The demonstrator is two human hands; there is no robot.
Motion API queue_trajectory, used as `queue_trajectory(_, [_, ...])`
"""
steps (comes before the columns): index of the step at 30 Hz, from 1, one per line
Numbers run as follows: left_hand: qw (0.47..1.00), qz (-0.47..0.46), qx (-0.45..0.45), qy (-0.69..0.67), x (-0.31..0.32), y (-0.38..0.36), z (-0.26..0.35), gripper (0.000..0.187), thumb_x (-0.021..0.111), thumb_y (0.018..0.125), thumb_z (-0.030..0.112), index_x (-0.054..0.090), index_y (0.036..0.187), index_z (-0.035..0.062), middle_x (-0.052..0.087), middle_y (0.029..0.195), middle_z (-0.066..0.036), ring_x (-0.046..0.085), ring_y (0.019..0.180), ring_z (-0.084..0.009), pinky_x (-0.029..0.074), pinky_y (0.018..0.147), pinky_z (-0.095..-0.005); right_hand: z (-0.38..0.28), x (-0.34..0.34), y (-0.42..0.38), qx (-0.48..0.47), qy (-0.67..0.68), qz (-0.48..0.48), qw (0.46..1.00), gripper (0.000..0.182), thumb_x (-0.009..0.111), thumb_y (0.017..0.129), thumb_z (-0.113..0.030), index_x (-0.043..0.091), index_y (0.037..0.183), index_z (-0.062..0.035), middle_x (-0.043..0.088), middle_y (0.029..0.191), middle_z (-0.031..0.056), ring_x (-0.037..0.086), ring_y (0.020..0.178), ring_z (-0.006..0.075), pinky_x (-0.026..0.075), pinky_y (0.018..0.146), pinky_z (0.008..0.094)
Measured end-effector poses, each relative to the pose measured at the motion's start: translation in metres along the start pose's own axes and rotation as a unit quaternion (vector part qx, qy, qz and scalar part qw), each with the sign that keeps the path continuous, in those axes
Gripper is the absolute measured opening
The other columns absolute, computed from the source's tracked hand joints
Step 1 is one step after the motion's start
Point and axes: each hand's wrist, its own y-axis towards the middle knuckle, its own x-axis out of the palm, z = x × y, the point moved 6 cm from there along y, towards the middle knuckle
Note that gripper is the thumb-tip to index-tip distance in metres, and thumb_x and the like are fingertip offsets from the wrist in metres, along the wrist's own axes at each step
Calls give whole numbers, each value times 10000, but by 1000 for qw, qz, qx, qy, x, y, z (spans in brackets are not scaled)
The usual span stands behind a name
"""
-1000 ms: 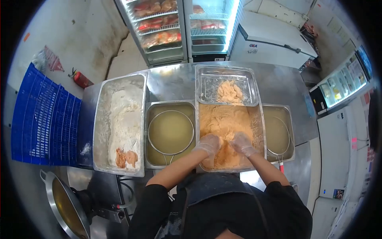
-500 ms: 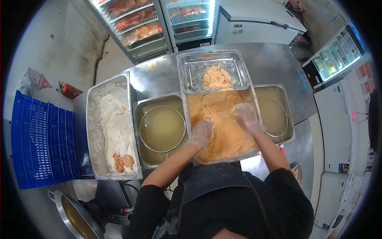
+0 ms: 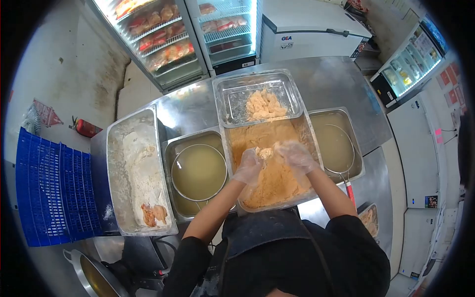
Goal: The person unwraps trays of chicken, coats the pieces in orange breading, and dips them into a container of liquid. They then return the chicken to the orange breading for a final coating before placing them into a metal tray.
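Observation:
Over the deep metal tray of orange-brown crumbs (image 3: 277, 185), my two gloved hands meet around a pale, crumb-coated piece (image 3: 265, 153). My left hand (image 3: 250, 166) has its fingers closed against the piece's left side. From the right, my right hand (image 3: 296, 157) holds the same piece with bent fingers. Clear plastic gloves cover both hands. Behind them, a shallower metal tray (image 3: 232, 99) rests across the far end of the crumb tray and bears a heap of coated pieces (image 3: 265, 105).
To the left are a pan of cloudy liquid with a round strainer (image 3: 199, 172), a long flour tray (image 3: 115, 188) with raw meat (image 3: 154, 215), and a blue crate (image 3: 54, 188). Another liquid pan (image 3: 332, 141) stands right. A wok (image 3: 91, 272) is at lower left.
My right hand has moved left and down toward my left hand. A coated piece now shows raised between them. The camera view has shifted slightly.

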Motion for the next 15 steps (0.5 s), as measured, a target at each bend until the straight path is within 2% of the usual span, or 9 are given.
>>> queue_trajectory(1, [998,30,49,22,4,1,-8,319,488,843,160,620,1031,-61,588,1121,-278,527,1093,-391,361,999,-444,-17,-4,-3,2,1,-1,1000,123,520,922,-172,608,921,-86,654,918,93,611,754,256,495,633,361])
queue_trajectory(2, [998,29,48,23,6,3,-16,319,488,843,160,620,1031,-61,588,1121,-278,527,1093,-391,361,999,-444,-11,-9,-4,251,360,24,898,116,538,908,-165,607,929,-74,654,909,88,616,756,233,494,639,351])
queue_trajectory(3, [1000,-13,6,22,10,8,-26,357,468,878,197,578,1116,-45,535,1176,-288,493,1125,-392,360,992,-428,-13,-1,-13,449,645,44,616,116,557,893,-157,605,938,-61,655,900,83,620,759,210,494,644,341])
queue_trajectory(5, [998,-56,-37,20,15,8,-30,399,447,913,234,535,1200,-30,482,1231,-299,458,1158,-392,358,986,-411,-11,-24,-7,454,596,15,662,137,573,889,-166,613,946,-48,657,890,67,620,763,175,493,645,328])
queue_trajectory(8, [998,48,-25,-14,0,4,-11,375,472,915,227,546,1187,-20,539,1173,-276,518,1082,-375,400,944,-391,4,-32,-6,466,469,-37,750,194,603,880,-208,626,945,-28,662,856,55,622,760,141,489,637,320])
queue_trajectory(10, [989,8,-147,-23,-8,20,-15,421,519,901,235,511,1243,-12,578,1168,-242,571,1044,-355,436,921,-382,23,-41,4,467,387,-60,793,230,616,875,-242,631,936,-21,665,832,58,624,752,142,485,629,324])
queue_trajectory(11, [989,8,-148,-24,-7,24,-21,421,519,901,235,511,1243,-12,578,1168,-242,571,1044,-355,436,921,-382,32,-57,15,445,419,17,792,256,610,874,-270,635,914,-18,664,809,81,630,745,176,489,637,340])
queue_trajectory(13, [971,93,-88,201,-10,29,-27,428,569,860,225,540,1224,2,643,1094,-199,622,1006,-339,476,896,-398,51,-67,28,425,447,93,782,285,604,873,-299,639,892,-16,663,786,103,636,737,209,492,646,356])
queue_trajectory(15, [965,99,-61,236,-10,46,-15,406,569,842,215,565,1194,13,648,1096,-192,622,1022,-338,481,893,-416,70,-83,31,422,297,202,832,308,611,850,-317,637,878,-11,651,746,135,636,713,279,499,655,374])
